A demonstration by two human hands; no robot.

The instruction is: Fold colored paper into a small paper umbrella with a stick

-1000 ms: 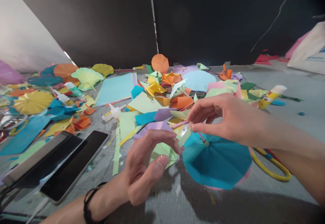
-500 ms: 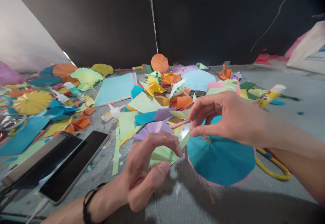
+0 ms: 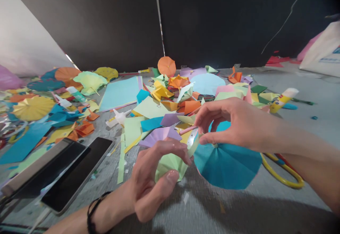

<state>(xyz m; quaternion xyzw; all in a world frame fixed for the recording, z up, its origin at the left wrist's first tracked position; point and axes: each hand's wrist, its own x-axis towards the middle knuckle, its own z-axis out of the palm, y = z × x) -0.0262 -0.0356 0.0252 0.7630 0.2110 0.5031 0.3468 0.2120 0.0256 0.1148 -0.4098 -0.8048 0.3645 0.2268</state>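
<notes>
My right hand (image 3: 231, 124) pinches the upper end of a narrow pale green paper strip (image 3: 194, 145) between thumb and fingertips. That hand is over a blue pleated paper disc (image 3: 228, 166), shaped like a small umbrella top, and partly hides it and its centre. My left hand (image 3: 156, 177) is curled with thumb and fingers apart. The strip's lower end reaches its fingertips; whether it touches them is hard to tell. Behind the left hand, a light green pleated paper piece (image 3: 171, 166) shows between thumb and index finger. A pleated purple paper (image 3: 160, 136) lies just beyond.
Yellow-handled scissors (image 3: 284, 177) lie beside the blue disc, and a yellow glue stick (image 3: 283, 100) is beyond my right wrist. Two dark phone-like devices, including a phone (image 3: 78, 173), lie at left. Coloured paper scraps and paper umbrellas cover the middle, before a black panel (image 3: 212, 21).
The blue disc has shifted slightly left and tilted, its pink edge now mostly hidden. My right hand has moved a little left with the strip; my left hand has barely moved.
</notes>
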